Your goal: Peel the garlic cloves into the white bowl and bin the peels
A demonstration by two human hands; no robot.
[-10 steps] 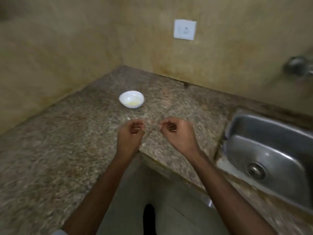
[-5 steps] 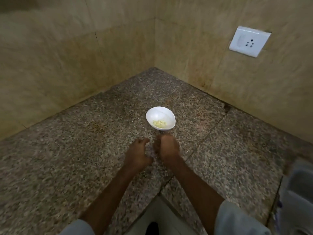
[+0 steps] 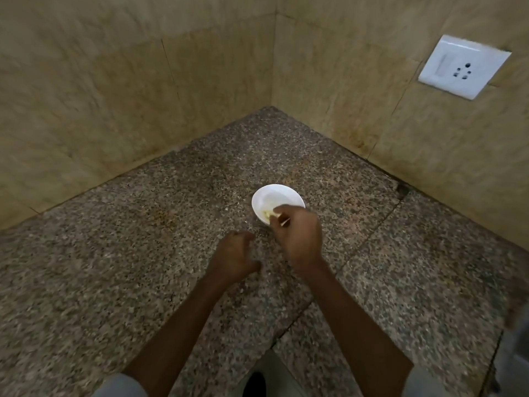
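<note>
A small white bowl [image 3: 274, 197] stands on the speckled granite counter [image 3: 114, 282] near the corner of the walls. Pale peeled garlic [image 3: 266, 215] lies in its near side. My right hand [image 3: 297, 236] hovers over the bowl's near rim, fingers curled, with a thin pale sliver [image 3: 285, 222] showing between them. My left hand [image 3: 233, 257] stays left of it above the counter, fingers curled under; whether it holds anything is hidden.
Tiled walls meet in a corner behind the bowl. A white wall socket [image 3: 462, 67] sits on the right wall. The sink's edge [image 3: 515, 353] shows blurred at the far right. The counter's front edge runs below my forearms.
Both hands moved forward from the counter's front edge toward the bowl. My right hand has now reached over the bowl's rim, while the left stopped short. The view swung left, away from the sink.
</note>
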